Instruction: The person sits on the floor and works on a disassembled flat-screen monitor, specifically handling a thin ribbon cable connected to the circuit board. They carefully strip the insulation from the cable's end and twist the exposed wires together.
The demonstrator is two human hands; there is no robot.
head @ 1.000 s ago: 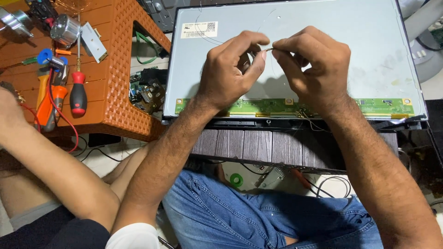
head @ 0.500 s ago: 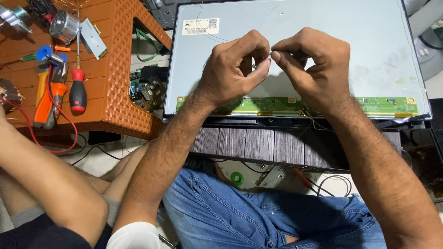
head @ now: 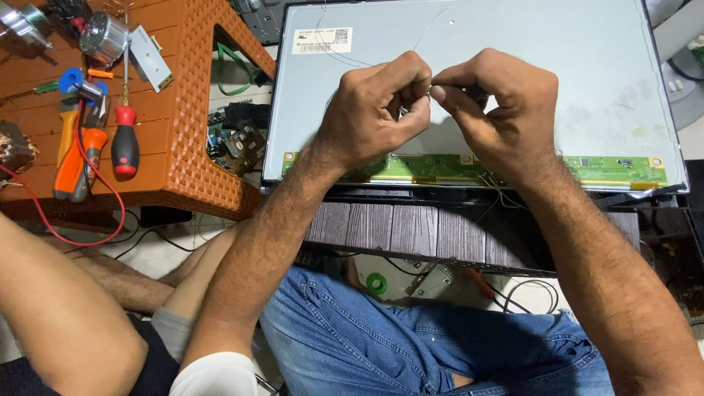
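Note:
My left hand (head: 378, 110) and my right hand (head: 499, 110) meet fingertip to fingertip above a grey display panel (head: 572, 66) that lies back side up. Both pinch a thin wire (head: 427, 33) that curls up over the panel. A green circuit strip (head: 587, 167) runs along the panel's near edge, just below my hands. The pinched end of the wire is hidden between my fingers.
An orange plastic stool (head: 191, 125) at the left carries a red-handled screwdriver (head: 125, 143), orange pliers (head: 73, 158), a small motor (head: 103, 38) and a red wire (head: 88, 220). Another person's arm and knee (head: 66, 323) fill the lower left. Loose circuit boards (head: 235, 139) lie beside the stool.
Both hands have stayed pinched together over the panel with only small finger shifts. The other person's arm has moved lower in the left of the view.

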